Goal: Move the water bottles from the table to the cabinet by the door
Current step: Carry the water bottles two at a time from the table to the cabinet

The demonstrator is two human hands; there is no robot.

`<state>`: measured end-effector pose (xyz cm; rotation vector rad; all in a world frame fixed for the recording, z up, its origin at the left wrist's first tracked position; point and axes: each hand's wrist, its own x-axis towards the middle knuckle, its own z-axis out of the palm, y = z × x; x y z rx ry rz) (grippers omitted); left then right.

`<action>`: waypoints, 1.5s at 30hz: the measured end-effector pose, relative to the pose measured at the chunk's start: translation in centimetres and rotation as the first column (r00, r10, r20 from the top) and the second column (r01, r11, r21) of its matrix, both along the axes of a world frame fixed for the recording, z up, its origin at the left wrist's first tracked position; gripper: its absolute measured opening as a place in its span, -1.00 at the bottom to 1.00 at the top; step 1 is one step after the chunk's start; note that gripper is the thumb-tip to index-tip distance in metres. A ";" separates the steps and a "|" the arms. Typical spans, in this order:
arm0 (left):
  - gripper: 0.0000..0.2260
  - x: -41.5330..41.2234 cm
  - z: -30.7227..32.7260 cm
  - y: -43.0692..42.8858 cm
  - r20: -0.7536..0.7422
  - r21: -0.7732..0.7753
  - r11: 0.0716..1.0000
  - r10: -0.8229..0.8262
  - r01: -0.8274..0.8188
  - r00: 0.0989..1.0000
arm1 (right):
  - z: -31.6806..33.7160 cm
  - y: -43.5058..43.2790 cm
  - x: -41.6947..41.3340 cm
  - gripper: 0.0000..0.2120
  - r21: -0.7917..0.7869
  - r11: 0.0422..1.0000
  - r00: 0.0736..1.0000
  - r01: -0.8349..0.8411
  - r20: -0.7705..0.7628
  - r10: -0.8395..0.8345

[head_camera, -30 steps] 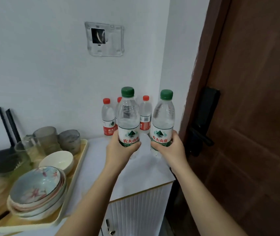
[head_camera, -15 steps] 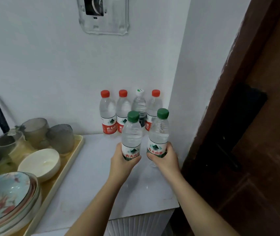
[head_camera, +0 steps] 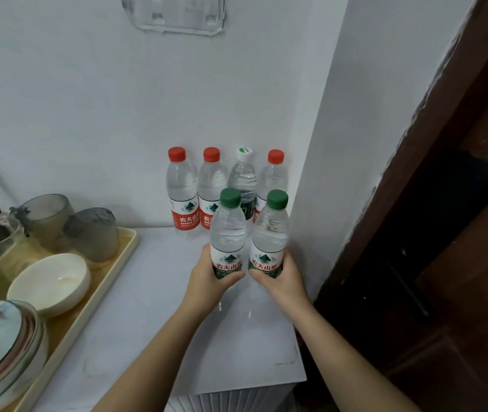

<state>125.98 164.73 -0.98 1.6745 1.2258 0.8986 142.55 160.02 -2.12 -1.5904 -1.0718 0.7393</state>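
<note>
My left hand (head_camera: 210, 279) grips a clear green-capped water bottle (head_camera: 227, 230) by its lower label. Beside it, my right hand (head_camera: 279, 279) holds a second green-capped bottle (head_camera: 270, 233) the same way. Both stand upright side by side over the white cabinet top (head_camera: 153, 307), just in front of a row against the wall: three red-capped bottles (head_camera: 184, 191) and one white-capped bottle (head_camera: 244, 173). My hands hide whether the two bottles' bases touch the surface.
A beige tray (head_camera: 109, 281) on the left carries a white bowl (head_camera: 49, 282), stacked patterned plates (head_camera: 2, 346) and grey cups (head_camera: 92, 233). A white wall corner (head_camera: 320, 173) stands right of the bottles, with a dark brown door (head_camera: 456, 263) beyond it.
Both hands have moved the two green-capped bottles forward and down toward the back row by the wall. The view has moved closer to the cabinet and tilted down.
</note>
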 end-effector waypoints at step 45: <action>-0.31 5.0 -1.7 6.2 -0.077 0.221 0.974 0.076 -0.057 0.994 | -0.6 4.4 2.5 -0.61 0.095 0.945 0.910 0.313 0.255 -0.327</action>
